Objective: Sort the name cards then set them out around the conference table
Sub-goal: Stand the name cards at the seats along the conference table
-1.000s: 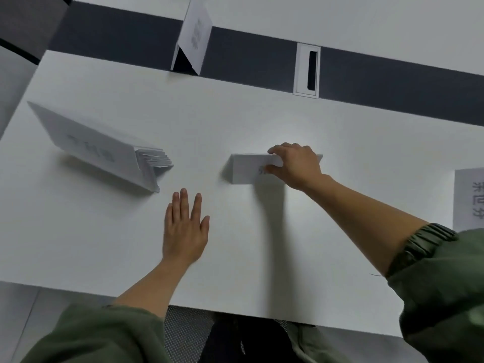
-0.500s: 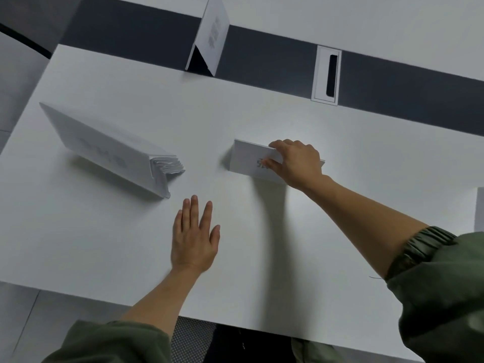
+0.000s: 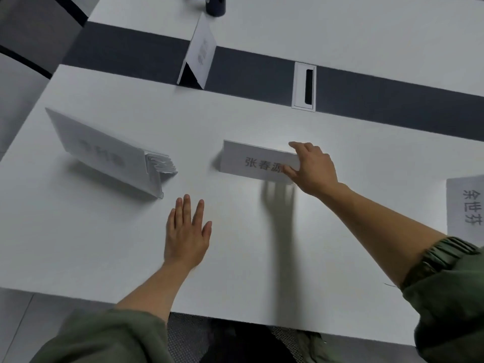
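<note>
Head view: name card (image 3: 251,163) gripped at its right end by the right hand (image 3: 314,166).
Its top fold is wrapped by the fingers (image 3: 301,147), the thumb pressed on the printed face; its long axis is seen running leftward from that grip across the worktop (image 3: 262,258). The left hand (image 3: 187,231) is laid flat with straight fingers, grasping nothing, nearer the stack of cards (image 3: 104,153) than the held card.

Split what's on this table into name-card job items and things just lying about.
Job: held name card, gripped by the right hand; nested card stack; far standing card; card at the right edge; conference table.
Lying about: cable port; dark cup at the far edge.
</note>
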The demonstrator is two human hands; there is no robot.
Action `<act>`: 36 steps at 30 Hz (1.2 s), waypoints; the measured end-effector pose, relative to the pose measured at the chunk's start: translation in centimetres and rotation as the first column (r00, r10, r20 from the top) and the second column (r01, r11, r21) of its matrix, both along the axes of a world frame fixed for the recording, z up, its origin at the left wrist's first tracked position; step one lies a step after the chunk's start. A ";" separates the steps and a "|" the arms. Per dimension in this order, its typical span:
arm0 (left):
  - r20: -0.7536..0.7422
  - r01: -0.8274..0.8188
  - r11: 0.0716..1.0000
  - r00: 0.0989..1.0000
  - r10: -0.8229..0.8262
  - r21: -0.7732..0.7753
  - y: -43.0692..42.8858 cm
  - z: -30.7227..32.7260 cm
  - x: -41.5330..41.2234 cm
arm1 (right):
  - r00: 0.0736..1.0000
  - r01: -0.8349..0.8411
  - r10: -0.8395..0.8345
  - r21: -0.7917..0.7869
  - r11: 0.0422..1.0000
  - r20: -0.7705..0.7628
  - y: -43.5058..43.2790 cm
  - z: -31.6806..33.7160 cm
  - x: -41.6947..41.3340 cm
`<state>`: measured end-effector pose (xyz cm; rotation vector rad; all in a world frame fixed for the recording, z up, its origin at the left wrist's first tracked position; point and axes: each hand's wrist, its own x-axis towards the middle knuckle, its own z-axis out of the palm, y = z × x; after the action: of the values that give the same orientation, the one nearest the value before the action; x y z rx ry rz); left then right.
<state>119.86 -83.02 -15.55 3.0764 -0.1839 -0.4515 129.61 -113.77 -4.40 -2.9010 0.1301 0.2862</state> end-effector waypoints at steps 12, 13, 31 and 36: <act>-0.387 0.002 0.976 0.918 -0.089 -0.219 -3.5 10.2 -0.1 | 0.912 0.381 -0.364 0.059 0.923 -0.190 -6.8 3.7 -19.4; -0.381 0.022 0.969 0.917 -0.116 -0.244 -4.6 11.0 -1.2 | 0.902 0.406 -0.388 0.068 0.911 -0.191 -7.3 4.2 -21.4; -0.293 0.166 0.888 0.904 -0.310 -0.428 -34.1 18.3 -12.6 | 0.723 0.690 -0.660 0.188 0.699 -0.204 -32.4 7.8 -43.1; -0.338 0.123 0.870 0.888 -0.311 -0.477 -44.0 16.9 -17.1 | 0.712 0.698 -0.660 0.135 0.704 -0.238 -41.7 7.5 -47.3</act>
<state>102.74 -127.05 1.33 2.4541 -0.5482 -0.9038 82.30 -155.47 3.10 -2.3821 1.1069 0.3780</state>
